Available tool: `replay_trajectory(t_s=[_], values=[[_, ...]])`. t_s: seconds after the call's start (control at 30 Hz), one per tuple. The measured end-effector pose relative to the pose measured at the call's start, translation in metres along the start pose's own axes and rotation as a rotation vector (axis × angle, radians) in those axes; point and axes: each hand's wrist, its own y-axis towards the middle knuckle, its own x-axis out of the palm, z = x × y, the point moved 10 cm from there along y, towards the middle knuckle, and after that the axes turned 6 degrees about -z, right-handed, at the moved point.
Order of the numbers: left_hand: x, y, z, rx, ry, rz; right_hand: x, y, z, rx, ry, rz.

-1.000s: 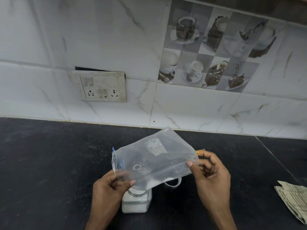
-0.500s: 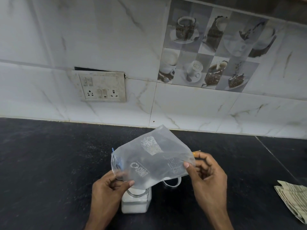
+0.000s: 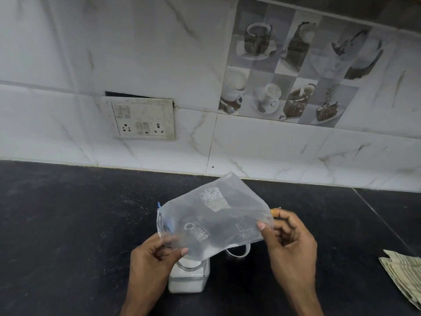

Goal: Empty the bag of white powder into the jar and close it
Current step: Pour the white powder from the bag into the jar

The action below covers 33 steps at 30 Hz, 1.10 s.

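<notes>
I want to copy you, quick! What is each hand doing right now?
Left hand: pinches the bag at the end over the jar.
Right hand: pinches the bag's other end.

Pinches a clear bag at its left end with the left grip and at its right end with the right grip. Holds it tilted just above the open jar, which stands part-filled with white powder on the dark table. Shows a folded cloth at the right edge and a switch panel on the tiled wall.
</notes>
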Motion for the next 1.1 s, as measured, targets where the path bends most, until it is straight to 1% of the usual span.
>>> replay_trajectory(t_s=[0.17,0.9,1.03,1.1], values=[[0.002,-0.001,0.001,0.003,-0.015,-0.015,-0.001,-0.001,0.001,0.001,0.004,0.005],[0.001,-0.001,0.002,0.007,-0.056,0.009,0.003,-0.003,0.000,-0.008,-0.005,-0.024],[0.000,-0.001,0.001,0.003,-0.049,0.012,0.011,-0.004,0.003,0.034,-0.066,-0.121],[0.000,-0.001,0.000,0.004,-0.044,0.011,0.010,-0.002,0.005,0.051,-0.077,-0.142]])
